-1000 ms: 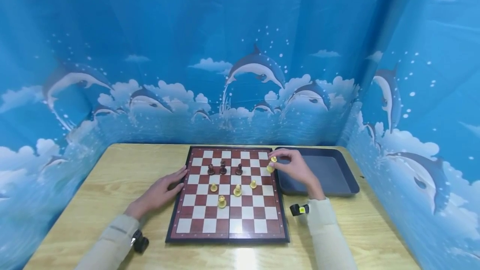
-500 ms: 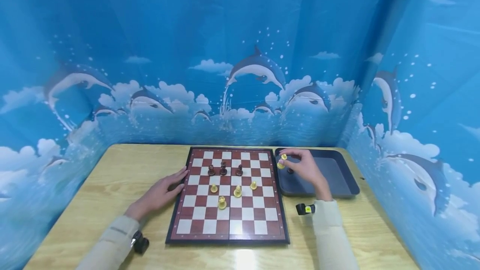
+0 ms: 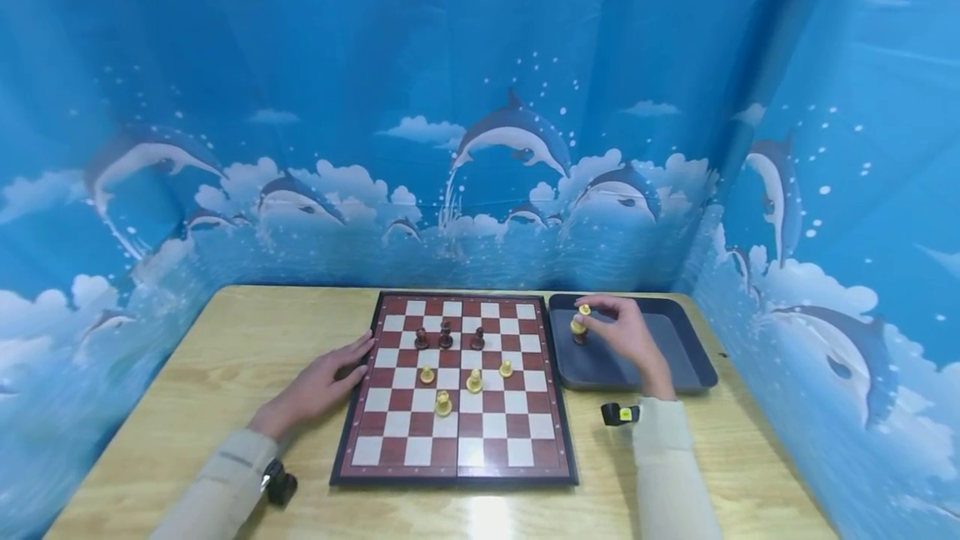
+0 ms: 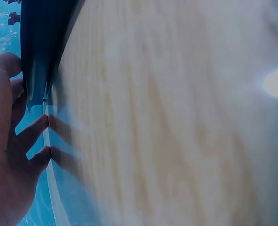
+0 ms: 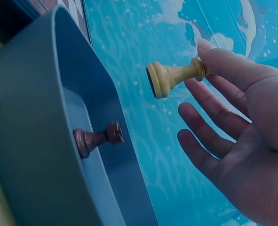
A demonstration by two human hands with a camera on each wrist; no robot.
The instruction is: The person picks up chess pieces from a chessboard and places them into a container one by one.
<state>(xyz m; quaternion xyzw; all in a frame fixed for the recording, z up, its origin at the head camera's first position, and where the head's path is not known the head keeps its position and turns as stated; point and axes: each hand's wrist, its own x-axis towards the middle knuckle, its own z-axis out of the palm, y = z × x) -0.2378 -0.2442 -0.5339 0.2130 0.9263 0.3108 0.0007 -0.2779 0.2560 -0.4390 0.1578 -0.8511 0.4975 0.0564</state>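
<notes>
My right hand [image 3: 626,333] pinches a yellow chess piece [image 5: 174,77] between thumb and fingertips, above the left part of the dark grey tray [image 3: 678,344]. The piece's head is partly covered by the fingers, so its kind cannot be told. Below it, a dark brown rook [image 5: 99,137] stands upright on the tray floor. My left hand [image 3: 318,386] rests with extended fingers against the left edge of the chessboard [image 3: 457,448]. In the left wrist view, fingertips [image 4: 42,157] touch the tabletop beside the board's edge.
On the board stand three dark pieces, including one in the middle [image 3: 446,335], and several yellow pieces, such as the front one [image 3: 443,403]. The tray adjoins the board's right side. Wooden tabletop [image 3: 225,340] surrounds both, with a dolphin-print curtain [image 3: 345,107] behind.
My right hand has carried the yellow chess piece rightward from the board's right edge to over the tray. The left hand and the pieces on the board have stayed put.
</notes>
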